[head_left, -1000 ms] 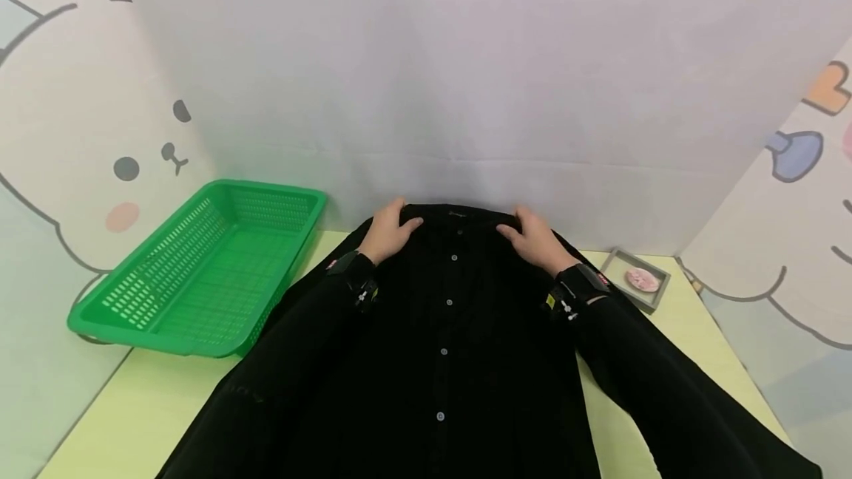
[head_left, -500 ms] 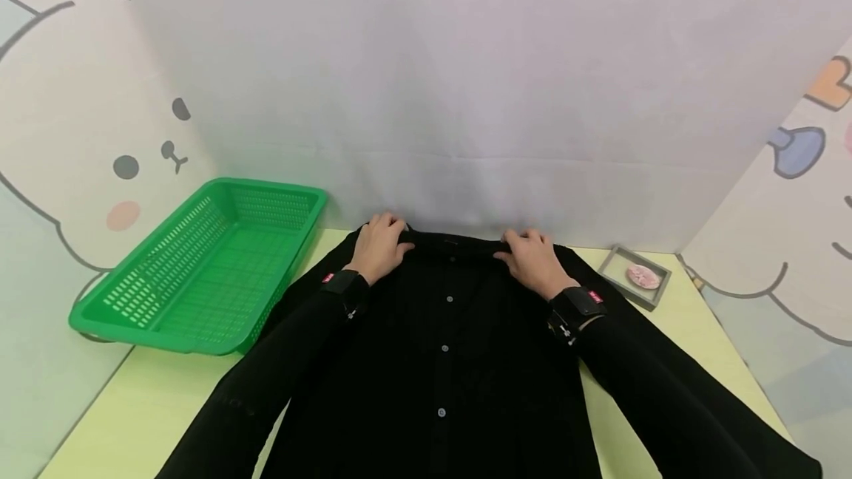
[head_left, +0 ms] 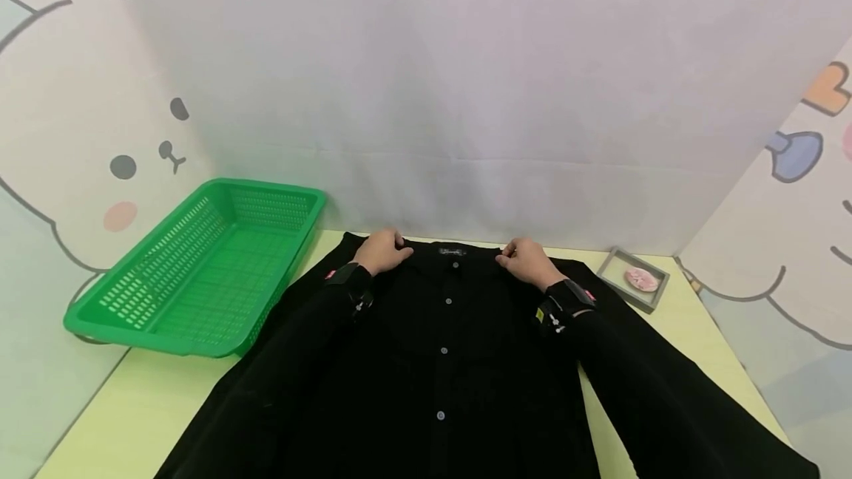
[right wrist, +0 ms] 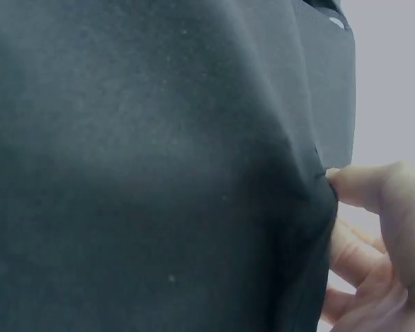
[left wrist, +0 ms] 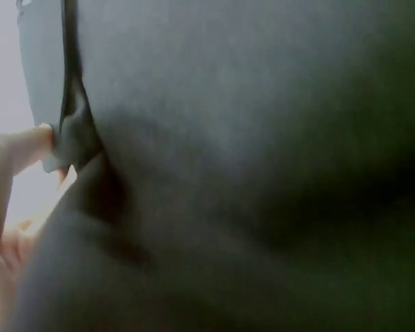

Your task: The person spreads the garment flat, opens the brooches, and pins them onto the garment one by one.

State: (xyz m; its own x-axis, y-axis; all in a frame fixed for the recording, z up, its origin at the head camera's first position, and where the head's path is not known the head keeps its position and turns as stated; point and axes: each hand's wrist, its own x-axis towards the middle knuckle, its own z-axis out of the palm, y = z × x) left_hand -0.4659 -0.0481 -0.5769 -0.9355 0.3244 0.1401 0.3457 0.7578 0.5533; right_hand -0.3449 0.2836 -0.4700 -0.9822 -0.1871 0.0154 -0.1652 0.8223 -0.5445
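Observation:
A black button-up shirt (head_left: 399,361) lies front side up on the table, its row of pale buttons running down the middle. Its collar band with a label (head_left: 452,250) faces the wall. My left hand (head_left: 384,251) pinches the collar's left end between thumb and fingers; the left wrist view shows the thumb pressed on the band's edge. At the collar's other end my right hand (head_left: 528,263) pinches the fabric, and in the right wrist view the thumb and curled fingers (right wrist: 363,252) grip its corner. The shirt's lower part runs out of the head view.
To the left stands a green plastic basket (head_left: 200,347) with perforated sides. A small grey tray (head_left: 609,288) holding a pink oval object (head_left: 642,279) sits at the right. Behind the pale yellow table (head_left: 705,346) rises a fabric-covered wall (head_left: 452,94).
Both hands have come down and toward me with the collar. The band, raised against the wall earlier, now lies lower with its label showing.

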